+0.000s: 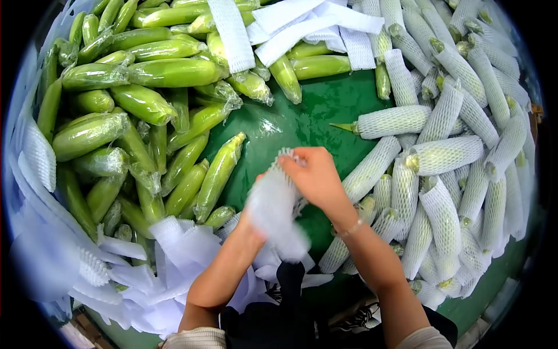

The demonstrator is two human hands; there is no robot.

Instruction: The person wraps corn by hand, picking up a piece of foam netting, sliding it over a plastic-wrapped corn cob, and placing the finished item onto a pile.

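A white foam net sleeve [273, 209], blurred by motion, hangs between my two hands over the green table [325, 93]. My right hand [314, 177] is closed, thumb and fingers pinching the sleeve's upper edge. Behind and beneath the sleeve sits my left hand [250, 218]; the sleeve covers its fingers, so I cannot tell how they are closed. Just left of my hands lies an ear of corn in clear film [220, 177], tilted with its tip up. Nearest to my right hand is an ear of corn in a foam net [372, 168].
A large heap of film-wrapped green corn [168, 72] fills the left and back. Loose white foam sleeves [192, 250] lie at the front left, and more flat foam sleeves [302, 26] rest on the corn at the back. Netted corn [442, 203] is piled along the right.
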